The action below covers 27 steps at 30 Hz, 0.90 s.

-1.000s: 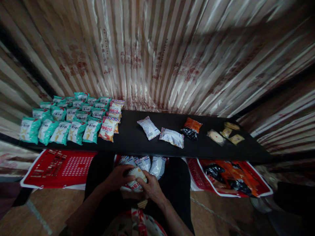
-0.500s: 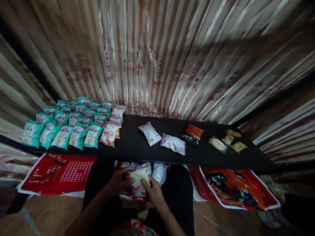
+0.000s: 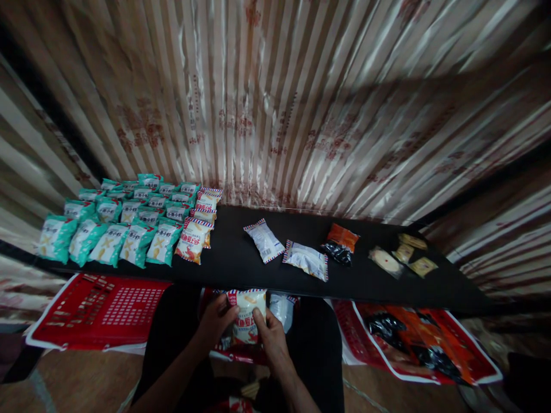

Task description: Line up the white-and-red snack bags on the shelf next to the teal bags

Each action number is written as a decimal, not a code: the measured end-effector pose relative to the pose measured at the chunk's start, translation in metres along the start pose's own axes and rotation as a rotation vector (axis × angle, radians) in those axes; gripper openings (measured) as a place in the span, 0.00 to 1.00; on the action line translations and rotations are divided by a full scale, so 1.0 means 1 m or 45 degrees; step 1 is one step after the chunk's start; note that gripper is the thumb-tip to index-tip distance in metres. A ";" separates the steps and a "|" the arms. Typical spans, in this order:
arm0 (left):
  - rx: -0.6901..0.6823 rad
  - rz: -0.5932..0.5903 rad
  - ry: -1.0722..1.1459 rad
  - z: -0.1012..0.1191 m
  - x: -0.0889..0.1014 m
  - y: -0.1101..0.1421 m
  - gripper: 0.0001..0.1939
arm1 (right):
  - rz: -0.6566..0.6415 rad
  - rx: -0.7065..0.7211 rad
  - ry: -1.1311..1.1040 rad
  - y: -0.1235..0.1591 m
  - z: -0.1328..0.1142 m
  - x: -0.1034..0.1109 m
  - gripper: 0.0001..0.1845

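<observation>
Between my hands is a cream snack bag (image 3: pixel 246 315) with red lettering and a striped top edge, its printed front toward me. My left hand (image 3: pixel 216 320) grips its left side, and my right hand (image 3: pixel 272 332) pinches its right side with the thumb on the front. Below the bag, between my knees, a red basket (image 3: pixel 228 357) holds more bags, among them a silvery-white snack bag (image 3: pixel 282 311); the held bag hides part of it. On the black table, similar cream snack bags (image 3: pixel 192 240) stand at the right end of rows of teal snack bags (image 3: pixel 112 244).
Two pale snack bags (image 3: pixel 263 241) lie face down mid-table. An orange and black packet (image 3: pixel 340 244), a round pale item in clear wrap (image 3: pixel 386 261) and small yellowish packets (image 3: pixel 422 266) lie farther right. Red baskets (image 3: pixel 90 338) flank my legs; the right one holds orange-black packets (image 3: pixel 430 338).
The cream snack bag has been straightened and now faces me more squarely, with both hands still on its sides. The whole view has shifted slightly.
</observation>
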<state>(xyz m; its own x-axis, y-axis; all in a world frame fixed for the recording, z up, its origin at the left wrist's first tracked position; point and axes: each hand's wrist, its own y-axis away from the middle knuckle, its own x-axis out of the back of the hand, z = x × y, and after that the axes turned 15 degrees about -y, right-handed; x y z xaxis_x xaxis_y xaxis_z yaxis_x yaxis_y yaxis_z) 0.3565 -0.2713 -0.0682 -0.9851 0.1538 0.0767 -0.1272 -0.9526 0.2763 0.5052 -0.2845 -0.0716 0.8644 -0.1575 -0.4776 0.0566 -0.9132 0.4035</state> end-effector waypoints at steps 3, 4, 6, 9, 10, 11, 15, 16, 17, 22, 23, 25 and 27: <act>-0.033 0.004 -0.014 0.006 -0.001 -0.003 0.21 | 0.031 -0.023 -0.046 -0.003 -0.002 -0.004 0.32; -0.037 0.012 -0.021 0.007 -0.002 -0.005 0.21 | 0.049 -0.031 -0.061 -0.005 -0.002 -0.005 0.32; -0.028 0.032 -0.038 0.009 -0.003 -0.008 0.22 | 0.083 -0.041 -0.093 -0.008 -0.003 -0.008 0.32; -0.030 0.067 -0.055 0.009 -0.004 -0.013 0.21 | 0.102 -0.052 -0.144 -0.013 -0.005 -0.011 0.31; -0.035 0.076 -0.060 0.009 -0.005 -0.014 0.20 | 0.108 -0.054 -0.154 -0.015 -0.005 -0.012 0.31; -0.038 0.082 -0.065 0.009 -0.005 -0.016 0.20 | 0.117 -0.051 -0.161 -0.016 -0.006 -0.013 0.31; -0.023 0.094 -0.084 0.010 -0.006 -0.019 0.21 | 0.138 -0.031 -0.165 -0.020 -0.010 -0.018 0.30; -0.031 0.101 -0.099 0.011 -0.006 -0.019 0.22 | 0.139 -0.025 -0.168 -0.020 -0.011 -0.019 0.29; -0.042 0.108 -0.118 0.011 -0.007 -0.019 0.23 | 0.140 -0.017 -0.167 -0.021 -0.013 -0.021 0.29; -0.098 0.156 -0.133 0.010 -0.013 -0.022 0.25 | 0.143 0.037 -0.108 -0.030 -0.024 -0.027 0.28; -0.105 0.167 -0.115 0.009 -0.014 -0.024 0.25 | 0.133 0.042 -0.093 -0.032 -0.026 -0.029 0.28; -0.117 0.195 -0.092 0.006 -0.015 -0.028 0.25 | 0.091 0.040 -0.078 -0.036 -0.031 -0.032 0.29; -0.121 0.237 -0.098 0.005 -0.015 -0.034 0.24 | 0.024 0.033 -0.089 -0.039 -0.036 -0.034 0.30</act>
<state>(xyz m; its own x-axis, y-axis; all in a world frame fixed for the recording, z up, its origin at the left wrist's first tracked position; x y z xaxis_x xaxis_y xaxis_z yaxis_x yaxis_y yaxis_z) 0.3763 -0.2399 -0.0742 -0.9813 -0.0108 0.1921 0.0420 -0.9863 0.1594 0.4912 -0.2297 -0.0431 0.8280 -0.1997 -0.5240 0.0268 -0.9192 0.3928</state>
